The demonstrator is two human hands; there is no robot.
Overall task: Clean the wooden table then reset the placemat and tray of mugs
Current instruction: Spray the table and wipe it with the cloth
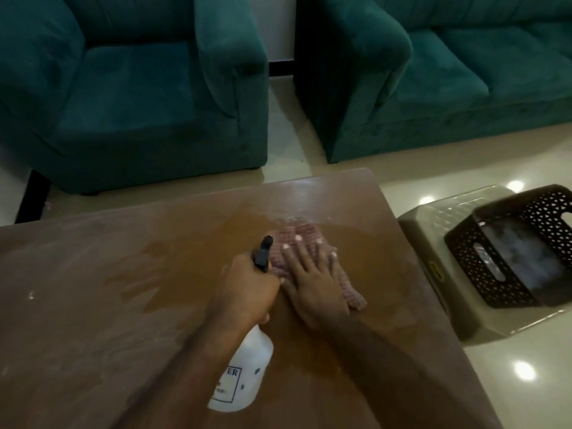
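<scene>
On the wooden table (93,305), near its far right corner, the right hand (312,280) lies flat and open on a pink checked cloth (353,297), pressing it down so it drags the wet film. Just left of the cloth, the left hand (247,289) is closed around the neck of a white spray bottle (244,373), probably kept ready for more mist. Placemat and mug tray are not visible.

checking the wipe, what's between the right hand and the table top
The pink cloth, pressed flat under the right hand on the wet table, in the head view.
</scene>
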